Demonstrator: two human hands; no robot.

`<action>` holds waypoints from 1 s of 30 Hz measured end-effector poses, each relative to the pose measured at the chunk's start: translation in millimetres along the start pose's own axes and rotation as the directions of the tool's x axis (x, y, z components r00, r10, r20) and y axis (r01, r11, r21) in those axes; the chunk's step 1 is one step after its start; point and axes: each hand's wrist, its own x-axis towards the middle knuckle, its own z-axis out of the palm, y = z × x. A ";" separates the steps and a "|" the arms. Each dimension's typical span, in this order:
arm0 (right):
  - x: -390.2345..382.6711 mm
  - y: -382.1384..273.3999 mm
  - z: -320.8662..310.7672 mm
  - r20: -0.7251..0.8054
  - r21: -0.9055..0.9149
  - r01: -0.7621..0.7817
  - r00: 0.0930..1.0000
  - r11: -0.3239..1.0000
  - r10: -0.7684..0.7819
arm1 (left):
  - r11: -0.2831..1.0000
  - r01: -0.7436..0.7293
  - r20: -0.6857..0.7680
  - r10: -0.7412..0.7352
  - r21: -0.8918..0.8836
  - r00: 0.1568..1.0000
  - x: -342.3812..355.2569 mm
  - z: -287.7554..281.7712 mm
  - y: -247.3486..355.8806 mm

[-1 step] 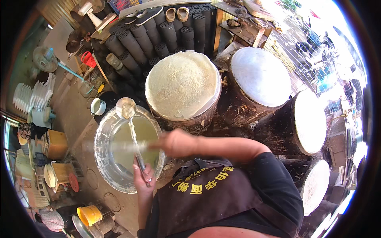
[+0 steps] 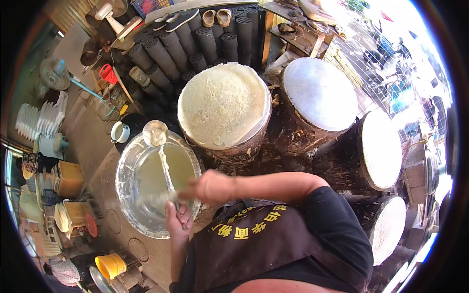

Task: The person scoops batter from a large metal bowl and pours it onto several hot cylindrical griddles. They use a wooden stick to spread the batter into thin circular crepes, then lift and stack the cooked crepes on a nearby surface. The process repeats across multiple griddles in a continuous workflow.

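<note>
My left hand (image 2: 179,219) is closed round the handle of a metal ladle (image 2: 156,133). The ladle's bowl lies over the far rim of a large metal pot (image 2: 124,198), with pale stuff in it and along the handle. Pale, cloudy liquid (image 2: 146,173) fills the lower part of the pot. My right hand (image 2: 214,186) is closed at the pot's right side. From it a pale, flat-looking tool (image 2: 154,199) reaches left across the ladle's handle, too smeared by motion to name. Just beyond stands a drum-like round stove (image 2: 224,105), its top spread with pale, crumbly batter.
More round griddle tops stand to the right, one bare and silvery (image 2: 320,95) and one white-coated (image 2: 382,149). Dark perforated coal cylinders (image 2: 173,51) are stacked behind. A white enamel mug (image 2: 120,132) stands by the pot, and a yellow bucket (image 2: 110,265) at lower left.
My right hand has moved slightly down and nearer, and its blurred tool now crosses lower on the ladle's handle. The ladle and my left hand stay nearly in place.
</note>
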 end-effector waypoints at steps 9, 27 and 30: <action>-68.7 215.6 -39.7 -0.517 0.165 -0.820 0.402 0.548 0.756 | 0.993 -0.113 -0.183 0.116 0.028 0.976 -13.9 4.2 -6.2; -52.7 338.6 -126.9 -0.320 0.220 -0.908 0.278 0.356 0.906 | 0.966 -0.173 -0.310 0.108 -0.190 0.945 -29.9 -25.9 -9.6; -36.3 297.1 -139.5 -0.395 0.195 -0.837 0.410 0.511 0.823 | 0.954 -0.176 -0.304 0.098 -0.242 0.948 -27.6 -37.8 -10.2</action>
